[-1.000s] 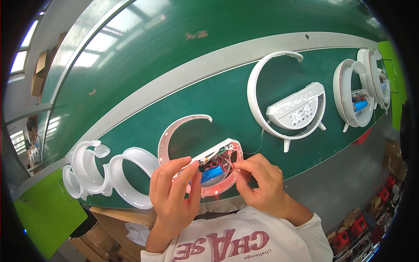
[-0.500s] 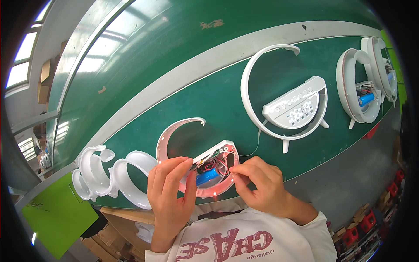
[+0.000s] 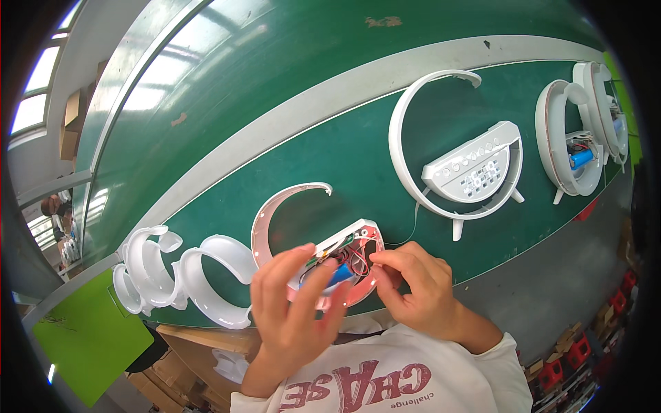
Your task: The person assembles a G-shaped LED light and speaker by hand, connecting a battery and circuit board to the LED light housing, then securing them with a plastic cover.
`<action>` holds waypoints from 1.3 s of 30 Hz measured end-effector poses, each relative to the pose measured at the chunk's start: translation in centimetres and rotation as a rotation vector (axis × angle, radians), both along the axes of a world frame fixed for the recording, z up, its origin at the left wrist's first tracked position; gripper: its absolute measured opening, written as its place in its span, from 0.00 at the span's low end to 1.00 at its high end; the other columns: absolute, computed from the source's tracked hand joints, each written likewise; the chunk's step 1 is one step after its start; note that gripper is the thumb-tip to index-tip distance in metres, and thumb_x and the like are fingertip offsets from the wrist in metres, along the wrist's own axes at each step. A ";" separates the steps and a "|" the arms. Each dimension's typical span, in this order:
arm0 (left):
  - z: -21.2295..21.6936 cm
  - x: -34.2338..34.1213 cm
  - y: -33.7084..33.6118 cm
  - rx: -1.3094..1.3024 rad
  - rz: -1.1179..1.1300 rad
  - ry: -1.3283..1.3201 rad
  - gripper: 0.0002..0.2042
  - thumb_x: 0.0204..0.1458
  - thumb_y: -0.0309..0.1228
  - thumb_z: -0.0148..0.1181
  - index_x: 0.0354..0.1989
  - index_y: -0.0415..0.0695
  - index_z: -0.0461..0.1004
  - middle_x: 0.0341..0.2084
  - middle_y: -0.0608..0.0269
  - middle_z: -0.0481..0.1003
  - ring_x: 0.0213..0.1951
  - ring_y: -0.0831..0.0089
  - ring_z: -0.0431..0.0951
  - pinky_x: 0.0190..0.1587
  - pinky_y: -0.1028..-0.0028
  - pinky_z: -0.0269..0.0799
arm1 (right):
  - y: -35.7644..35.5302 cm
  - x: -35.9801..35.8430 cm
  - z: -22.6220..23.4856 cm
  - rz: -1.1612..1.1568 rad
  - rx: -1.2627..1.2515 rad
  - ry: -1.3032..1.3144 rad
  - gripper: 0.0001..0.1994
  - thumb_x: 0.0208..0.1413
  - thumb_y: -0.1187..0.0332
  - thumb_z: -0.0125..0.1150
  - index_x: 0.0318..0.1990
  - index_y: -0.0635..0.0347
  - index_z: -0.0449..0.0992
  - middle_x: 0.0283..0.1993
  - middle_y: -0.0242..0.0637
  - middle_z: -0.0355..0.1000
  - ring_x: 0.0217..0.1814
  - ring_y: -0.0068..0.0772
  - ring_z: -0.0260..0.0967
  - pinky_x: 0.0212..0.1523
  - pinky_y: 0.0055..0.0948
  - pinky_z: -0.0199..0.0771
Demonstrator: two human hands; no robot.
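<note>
Right grip: your right hand [image 3: 420, 286] has thumb and forefinger nearly meeting at the right rim of the C-shaped white plastic housing [image 3: 261, 224]; you cannot tell whether they pinch anything.
Left grip: your left hand [image 3: 292, 303] spreads wide, blurred, over the housing.
Inside housing: blue cylindrical battery [image 3: 339, 274], thin red-and-black wires [image 3: 357, 261].
Under housing: green table [image 3: 330, 151].
Wiring step: apparently arranging wires.
Next move: calls for light fingertips.

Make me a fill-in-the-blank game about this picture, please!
1. The battery between the left hand and right hand is coloured ____.
2. The table is coloured ____.
3. Plain white shells lie on the picture's ____ side.
4. The ring with buttons shows ____ little legs.

Missing words: blue; green; left; two.
</note>
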State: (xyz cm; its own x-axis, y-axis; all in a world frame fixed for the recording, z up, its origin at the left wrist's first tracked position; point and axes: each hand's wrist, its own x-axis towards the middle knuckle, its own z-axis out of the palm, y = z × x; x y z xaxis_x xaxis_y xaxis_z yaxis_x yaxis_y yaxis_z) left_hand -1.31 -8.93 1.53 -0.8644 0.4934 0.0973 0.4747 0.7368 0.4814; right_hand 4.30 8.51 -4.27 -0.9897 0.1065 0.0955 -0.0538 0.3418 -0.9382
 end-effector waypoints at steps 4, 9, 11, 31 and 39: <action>-0.9 0.7 1.5 -0.073 -0.083 0.061 0.21 0.38 0.23 0.73 0.45 0.46 0.77 0.49 0.55 0.70 0.46 0.56 0.71 0.47 0.62 0.67 | -0.1 -0.3 0.0 -0.019 0.064 0.013 0.15 0.49 0.81 0.67 0.45 0.65 0.75 0.31 0.37 0.73 0.21 0.29 0.70 0.20 0.26 0.70; -1.1 0.0 2.0 -0.048 -0.076 0.085 0.19 0.39 0.20 0.70 0.43 0.46 0.77 0.43 0.58 0.72 0.41 0.58 0.72 0.42 0.63 0.68 | -0.3 -0.9 -0.1 -0.054 0.140 0.049 0.16 0.49 0.80 0.68 0.47 0.66 0.75 0.30 0.35 0.72 0.23 0.29 0.70 0.21 0.25 0.71; -1.2 -0.3 2.4 -0.019 -0.001 0.073 0.15 0.40 0.22 0.69 0.40 0.44 0.79 0.38 0.61 0.74 0.37 0.62 0.74 0.36 0.67 0.67 | -0.3 -1.3 -0.2 -0.057 0.250 0.096 0.18 0.47 0.78 0.69 0.48 0.66 0.76 0.29 0.33 0.69 0.24 0.28 0.70 0.21 0.24 0.70; -0.5 -2.0 3.5 0.011 0.047 -0.145 0.14 0.41 0.19 0.70 0.32 0.41 0.70 0.32 0.60 0.73 0.30 0.63 0.71 0.31 0.66 0.65 | 1.0 -2.7 0.1 0.105 0.340 0.087 0.15 0.44 0.72 0.67 0.42 0.65 0.78 0.29 0.34 0.65 0.25 0.26 0.68 0.18 0.23 0.66; -0.2 -3.0 4.4 -0.026 0.095 -0.302 0.15 0.43 0.15 0.67 0.37 0.39 0.69 0.31 0.57 0.72 0.32 0.62 0.72 0.36 0.67 0.69 | 0.8 -2.8 -0.1 0.078 0.362 0.095 0.14 0.43 0.73 0.68 0.40 0.64 0.78 0.29 0.33 0.66 0.25 0.27 0.69 0.18 0.24 0.66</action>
State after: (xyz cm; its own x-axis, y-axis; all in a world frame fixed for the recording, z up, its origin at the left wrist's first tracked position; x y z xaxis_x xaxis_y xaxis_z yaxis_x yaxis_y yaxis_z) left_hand -4.26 -4.52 1.30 -0.8948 0.4076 -0.1825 0.2413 0.7851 0.5704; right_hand 1.52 9.29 -4.40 -0.9785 -0.0265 0.2048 -0.1737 0.6418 -0.7470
